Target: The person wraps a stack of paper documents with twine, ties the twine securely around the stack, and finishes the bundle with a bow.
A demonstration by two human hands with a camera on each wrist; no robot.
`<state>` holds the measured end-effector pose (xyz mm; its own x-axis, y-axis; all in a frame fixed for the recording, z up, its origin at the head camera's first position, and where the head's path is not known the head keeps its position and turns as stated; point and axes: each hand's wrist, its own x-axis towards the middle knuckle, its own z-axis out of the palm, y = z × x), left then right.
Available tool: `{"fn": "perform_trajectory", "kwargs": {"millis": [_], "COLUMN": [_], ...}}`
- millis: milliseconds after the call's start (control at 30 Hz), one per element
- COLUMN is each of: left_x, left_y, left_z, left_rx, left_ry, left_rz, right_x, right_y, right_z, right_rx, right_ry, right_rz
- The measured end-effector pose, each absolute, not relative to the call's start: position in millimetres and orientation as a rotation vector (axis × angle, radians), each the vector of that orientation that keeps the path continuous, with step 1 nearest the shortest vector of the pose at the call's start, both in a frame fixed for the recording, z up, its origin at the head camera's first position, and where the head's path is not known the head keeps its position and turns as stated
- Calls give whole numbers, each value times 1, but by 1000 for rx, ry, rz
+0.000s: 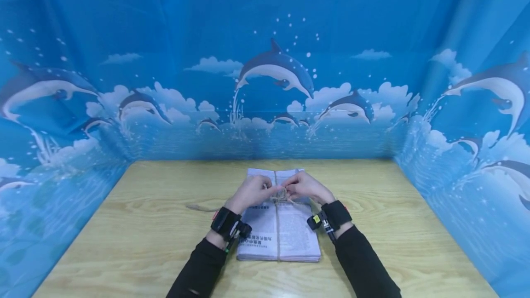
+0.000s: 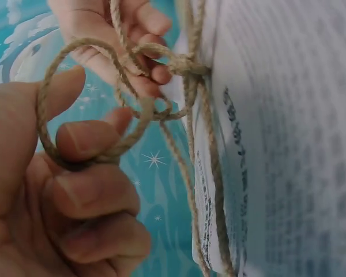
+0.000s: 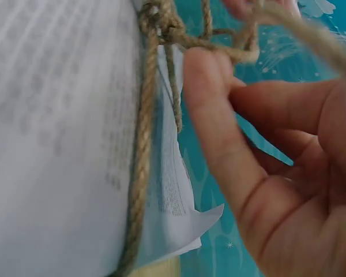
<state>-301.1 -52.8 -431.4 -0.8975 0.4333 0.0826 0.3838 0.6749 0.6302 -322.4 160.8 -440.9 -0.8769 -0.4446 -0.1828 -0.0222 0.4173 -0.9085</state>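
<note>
A stack of printed newspapers (image 1: 261, 224) lies on the table, bound lengthwise and across with brown jute twine (image 1: 278, 233). Over its upper part, both hands work at the twine's knot (image 2: 184, 64). My left hand (image 1: 257, 193) has its fingers curled round a twine loop (image 2: 44, 109) that stands out from the knot. Opposite it, my right hand (image 1: 305, 187) pinches another piece of twine (image 3: 242, 55) close to the knot between thumb and finger. Its exact hold is partly hidden by the twine and fingertips.
The light wooden table (image 1: 157, 243) extends on both sides of the stack. One loose twine end (image 1: 200, 207) trails left over the tabletop. A blue curtain (image 1: 186, 22) printed with dolphins stands around the back and sides. Black camera straps (image 1: 226, 223) encircle both wrists.
</note>
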Motion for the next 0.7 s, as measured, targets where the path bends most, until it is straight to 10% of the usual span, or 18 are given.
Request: {"fn": "perform_trajectory", "kwargs": {"millis": [700], "left_x": [-296], "left_y": [-44], "left_z": [-444], "left_rx": [812], "left_ry": [2678], "left_rz": [624], "right_x": [-322], "right_y": [156], "right_z": [-449], "right_rx": [-673], "right_ry": [2810], "right_rz": [-1055]}}
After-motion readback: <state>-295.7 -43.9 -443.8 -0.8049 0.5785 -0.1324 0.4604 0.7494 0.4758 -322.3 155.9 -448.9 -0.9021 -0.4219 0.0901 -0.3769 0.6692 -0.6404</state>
